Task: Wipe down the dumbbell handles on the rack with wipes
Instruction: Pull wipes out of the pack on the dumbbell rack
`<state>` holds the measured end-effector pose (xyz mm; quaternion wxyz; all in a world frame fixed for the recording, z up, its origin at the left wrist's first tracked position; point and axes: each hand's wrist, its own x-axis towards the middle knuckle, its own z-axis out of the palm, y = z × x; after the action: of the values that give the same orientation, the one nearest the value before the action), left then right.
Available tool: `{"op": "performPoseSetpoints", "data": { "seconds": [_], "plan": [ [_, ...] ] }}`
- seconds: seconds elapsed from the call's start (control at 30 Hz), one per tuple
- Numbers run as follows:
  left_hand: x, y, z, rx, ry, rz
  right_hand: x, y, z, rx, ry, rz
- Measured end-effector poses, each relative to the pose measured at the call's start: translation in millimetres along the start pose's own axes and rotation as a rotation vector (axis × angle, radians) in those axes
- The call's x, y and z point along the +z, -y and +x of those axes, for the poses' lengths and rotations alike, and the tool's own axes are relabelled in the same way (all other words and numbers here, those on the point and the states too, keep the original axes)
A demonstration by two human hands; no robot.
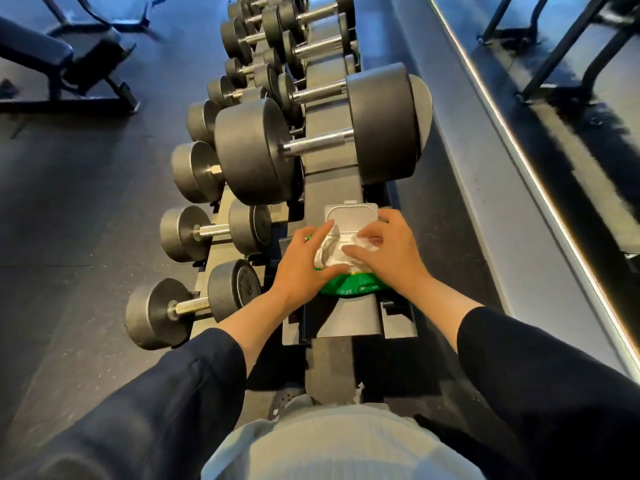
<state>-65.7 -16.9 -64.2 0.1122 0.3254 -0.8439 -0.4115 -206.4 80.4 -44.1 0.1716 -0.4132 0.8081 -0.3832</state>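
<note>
Green wipes pack [349,287] sits flat on the top shelf of the rack [341,317], centre of frame, just below the big dumbbell [311,143]; likely parked there so both hands are free and the wipes stay next to the handles to be cleaned. White flip lid [349,216] is swung open, pointing toward the top of the frame, so the opening is exposed. Left hand [304,261] presses the pack from its left side, index finger stretched along the lid edge, thumb laid across the lower edge; looks like it steadies the pack so it will not lift with the wipe. Fingers fairly straight, not wrapped round anything. Right hand [388,251] lies over the right side of the opening, fingers curled down onto the white wipe [360,245] sticking out; appears to be pinching it, though the actual contact is partly hidden. Both forearms reach in from the lower frame, sleeves pushed back, wrists roughly level. Handles not wiped yet, judging by this; step is pulling a wipe.
</note>
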Motion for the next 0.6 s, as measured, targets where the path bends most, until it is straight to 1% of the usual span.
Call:
{"op": "performPoseSetpoints", "data": {
  "seconds": [0.07,0.1,0.17,0.2,0.3,0.33,0.47,0.53,0.6],
  "plan": [
    [3.3,-1.8,3.1,0.007,-0.014,0.029,4.8,-0.7,-4.7,0.012,0.021,-0.084],
    [5.0,-3.2,4.3,0.013,-0.025,0.063,5.0,1.3,-5.6,0.024,0.003,-0.107],
    [7.0,-4.9,6.4,0.016,-0.048,0.125,3.2,4.4,-4.6,0.038,-0.056,-0.077],
    [7.1,-5.2,7.2,0.013,-0.057,0.14,0.5,5.7,-4.0,0.038,-0.117,-0.042],
    [5.6,-5.4,9.1,0.011,-0.064,0.155,-13.2,6.5,-5.7,0.067,-0.377,0.086],
    [5.3,-5.6,9.5,0.015,-0.062,0.159,-16.8,5.6,-8.5,0.086,-0.428,0.109],
    [7.4,-7.3,12.0,0.031,-0.05,0.182,-15.2,3.0,-25.4,0.207,-0.528,0.163],
    [8.3,-7.5,12.4,0.043,-0.09,0.196,-10.5,4.0,-30.3,0.2,-0.51,0.184],
    [9.0,-9.4,12.6,0.113,-0.15,0.185,-7.6,5.3,-32.8,0.14,-0.425,0.158]
  ]
}}
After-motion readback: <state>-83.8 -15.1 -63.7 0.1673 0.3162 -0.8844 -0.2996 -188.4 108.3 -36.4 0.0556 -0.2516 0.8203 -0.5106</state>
